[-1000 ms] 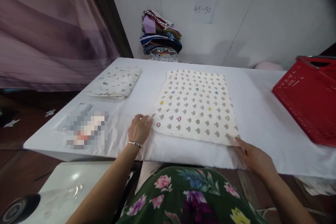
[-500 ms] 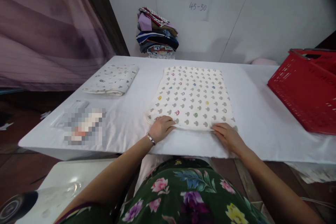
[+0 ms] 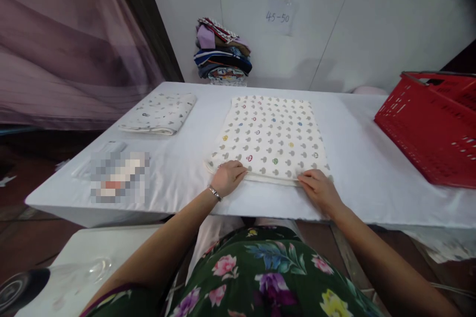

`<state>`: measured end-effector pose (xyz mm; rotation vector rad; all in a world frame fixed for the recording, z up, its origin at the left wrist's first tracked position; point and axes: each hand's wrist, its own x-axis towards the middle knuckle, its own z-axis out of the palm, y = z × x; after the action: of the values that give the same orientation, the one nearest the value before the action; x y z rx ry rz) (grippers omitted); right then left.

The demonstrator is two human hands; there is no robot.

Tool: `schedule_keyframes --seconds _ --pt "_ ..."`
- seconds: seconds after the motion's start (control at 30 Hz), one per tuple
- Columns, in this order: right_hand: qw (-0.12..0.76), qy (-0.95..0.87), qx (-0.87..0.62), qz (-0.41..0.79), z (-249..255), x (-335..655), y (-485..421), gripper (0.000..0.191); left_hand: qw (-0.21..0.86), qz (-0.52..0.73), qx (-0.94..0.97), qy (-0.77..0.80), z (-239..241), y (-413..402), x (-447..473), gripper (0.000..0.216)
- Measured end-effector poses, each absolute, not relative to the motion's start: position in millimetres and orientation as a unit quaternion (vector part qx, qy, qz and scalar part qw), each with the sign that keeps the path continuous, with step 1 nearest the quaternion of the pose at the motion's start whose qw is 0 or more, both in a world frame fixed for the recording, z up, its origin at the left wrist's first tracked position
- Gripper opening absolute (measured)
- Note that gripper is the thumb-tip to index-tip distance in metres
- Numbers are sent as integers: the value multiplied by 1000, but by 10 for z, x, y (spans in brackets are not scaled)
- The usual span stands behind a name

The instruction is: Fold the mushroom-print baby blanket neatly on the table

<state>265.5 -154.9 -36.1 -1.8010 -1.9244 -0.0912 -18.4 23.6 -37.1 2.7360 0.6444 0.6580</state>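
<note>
A cream cloth printed with small grey and coloured mushrooms [image 3: 270, 136] lies folded flat on the white table [image 3: 357, 158] in front of me. My left hand [image 3: 227, 177] rests on its near left edge, fingers curled onto the fabric. My right hand [image 3: 319, 189] lies at the near right edge, fingers stretched onto the cloth's hem. Both hands press on the near border of the cloth.
A second folded patterned cloth [image 3: 158, 113] lies at the table's far left. A red plastic basket [image 3: 431, 124] stands at the right. A pile of folded clothes [image 3: 222, 54] sits against the back wall. A blurred object [image 3: 118, 176] lies at the near left.
Both hands moved inward from the cloth's near corners onto its near edge. The cloth's near edge sits slightly further from me than a second ago.
</note>
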Motion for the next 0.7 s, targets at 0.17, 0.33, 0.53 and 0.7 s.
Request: schedule_keyframes --seconds 0.17,0.33,0.53,0.7 --pt "237 -734 -632 -77 -410 2620 -1623 24 86 280 939 180 -421 173 -196 22" --pt "251 -719 -635 -131 -379 2622 -1635 23 15 289 939 188 -405 161 -197 22" --pt "163 -756 -628 -88 -411 2665 -1653 25 2 207 965 164 -367 140 -229 23" --pt "120 -767 -626 -71 -436 2723 -1703 28 -5 174 972 156 -273 128 -271 21"
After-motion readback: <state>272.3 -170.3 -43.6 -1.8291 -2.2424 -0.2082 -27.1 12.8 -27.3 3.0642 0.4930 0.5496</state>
